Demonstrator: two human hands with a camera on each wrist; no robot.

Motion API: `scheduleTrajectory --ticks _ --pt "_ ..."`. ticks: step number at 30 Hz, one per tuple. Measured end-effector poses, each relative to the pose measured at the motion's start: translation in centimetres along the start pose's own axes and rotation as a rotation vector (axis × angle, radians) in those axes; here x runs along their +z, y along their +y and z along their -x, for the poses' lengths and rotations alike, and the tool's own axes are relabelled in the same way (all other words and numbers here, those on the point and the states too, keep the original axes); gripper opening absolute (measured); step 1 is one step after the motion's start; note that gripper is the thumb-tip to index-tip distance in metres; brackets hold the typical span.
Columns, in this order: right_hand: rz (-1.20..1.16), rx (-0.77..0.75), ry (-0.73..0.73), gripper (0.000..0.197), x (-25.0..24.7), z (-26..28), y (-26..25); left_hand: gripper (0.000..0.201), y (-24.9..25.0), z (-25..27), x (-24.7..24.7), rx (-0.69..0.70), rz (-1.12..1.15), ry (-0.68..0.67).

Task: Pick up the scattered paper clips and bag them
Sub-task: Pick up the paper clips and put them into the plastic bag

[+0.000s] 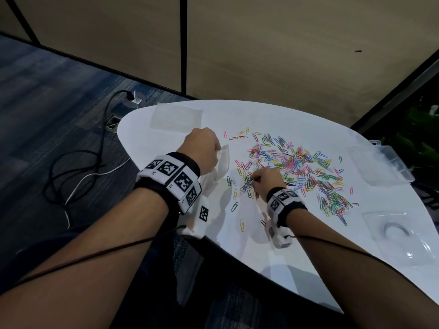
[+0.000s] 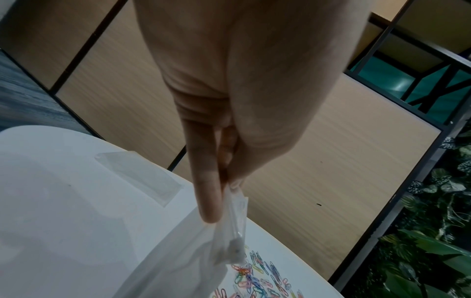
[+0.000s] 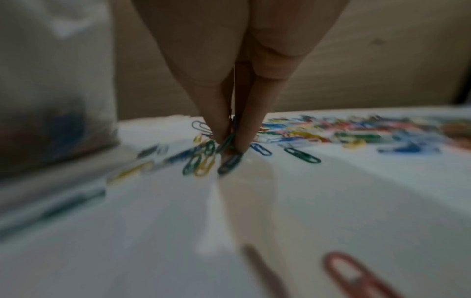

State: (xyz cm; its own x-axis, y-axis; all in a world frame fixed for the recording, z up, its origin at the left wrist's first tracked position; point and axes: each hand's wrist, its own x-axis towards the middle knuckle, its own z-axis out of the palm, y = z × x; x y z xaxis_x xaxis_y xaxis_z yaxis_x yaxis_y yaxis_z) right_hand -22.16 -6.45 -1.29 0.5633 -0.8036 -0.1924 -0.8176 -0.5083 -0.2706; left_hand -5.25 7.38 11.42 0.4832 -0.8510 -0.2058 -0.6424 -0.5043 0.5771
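Observation:
Several colored paper clips (image 1: 297, 167) lie scattered over the white table (image 1: 273, 248). My left hand (image 1: 202, 150) pinches the top edge of a clear plastic bag (image 1: 219, 167), which hangs down onto the table at the left of the pile. In the left wrist view the bag (image 2: 229, 238) hangs from thumb and fingers (image 2: 206, 193). My right hand (image 1: 263, 180) reaches down at the pile's near left edge and pinches a few clips (image 1: 248, 184). In the blurred right wrist view the fingertips (image 3: 244, 139) squeeze a green clip (image 3: 225, 144) above loose clips (image 3: 201, 163).
Another flat clear bag (image 1: 175, 117) lies at the table's far left. A clear plastic box (image 1: 380, 165) sits at the right edge, a clear lid or tray (image 1: 399, 236) nearer right. Cables (image 1: 78, 162) run over the floor at left. Partition walls stand behind.

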Motion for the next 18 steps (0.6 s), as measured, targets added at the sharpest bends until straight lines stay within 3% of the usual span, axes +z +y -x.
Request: scheduleTrajectory --ticks 3,5,7,9,13,18 --pt "-0.396 0.229 0.04 0.013 -1.6 0.4 1.3 0.032 0.1 0.0 0.1 -0.003 0.0 0.004" --pt "-0.812 0.33 0.009 0.013 -3.0 0.7 1.3 0.031 0.2 -0.1 0.1 -0.01 0.009 0.003" --pt "-1.244 0.355 -0.006 0.017 -4.7 1.2 0.5 0.03 0.3 -0.1 0.1 -0.011 0.014 -0.002" --pt "-1.494 0.293 -0.05 0.024 -6.3 2.0 -1.1 0.029 0.4 -0.1 0.3 -0.013 0.019 -0.006" --pt "-1.627 0.175 -0.222 0.027 -7.7 3.4 -4.9 0.028 0.5 -0.1 0.6 -0.016 0.037 -0.004" --pt "-1.282 0.21 -0.171 0.012 -6.4 3.4 -8.7 0.023 0.9 0.0 0.9 -0.016 0.05 -0.011"
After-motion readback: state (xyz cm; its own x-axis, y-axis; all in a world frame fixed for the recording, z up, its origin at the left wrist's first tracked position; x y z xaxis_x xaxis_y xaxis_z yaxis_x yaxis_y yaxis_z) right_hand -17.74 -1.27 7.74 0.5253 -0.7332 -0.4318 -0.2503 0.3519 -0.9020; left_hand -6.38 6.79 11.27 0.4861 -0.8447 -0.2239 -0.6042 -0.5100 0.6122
